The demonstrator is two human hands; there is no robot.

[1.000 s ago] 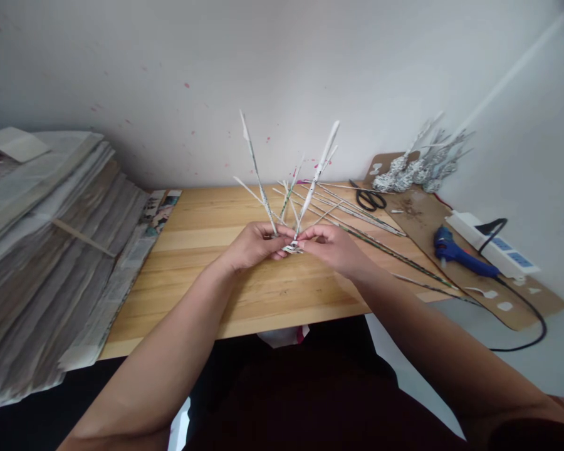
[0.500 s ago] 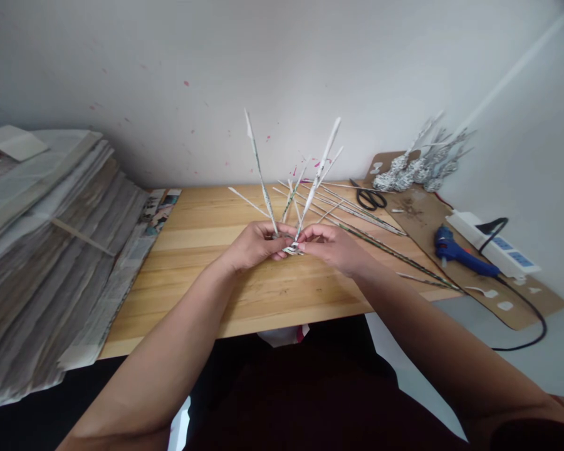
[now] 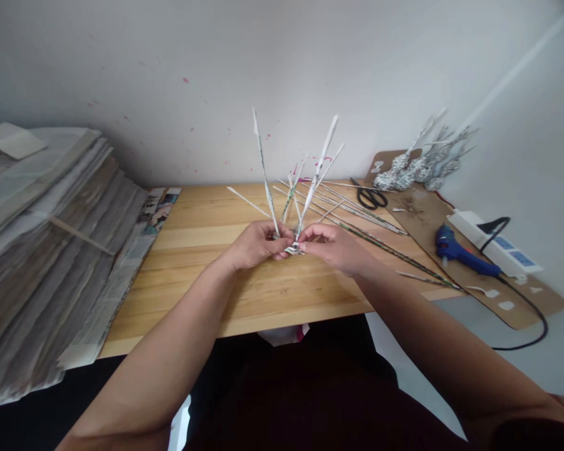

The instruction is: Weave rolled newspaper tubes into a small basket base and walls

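Note:
Between my two hands is a small woven piece of rolled newspaper, with several paper sticks fanning up and outward from it. My left hand is closed on its left side, where one long paper stick rises toward the wall. The fingers of my right hand pinch at the right side, by the foot of a thicker white paper stick. Both hands nearly meet at the woven base, and the fingers cover most of it.
Loose paper sticks lie to the right on the wooden table. Black scissors, a blue glue gun, a power strip and woven paper pieces are beyond them. A tall newspaper stack stands at left.
The upright stick at my left hand leans less to the left, its tip having shifted slightly right. Both hands keep hold of the woven piece in nearly the same place.

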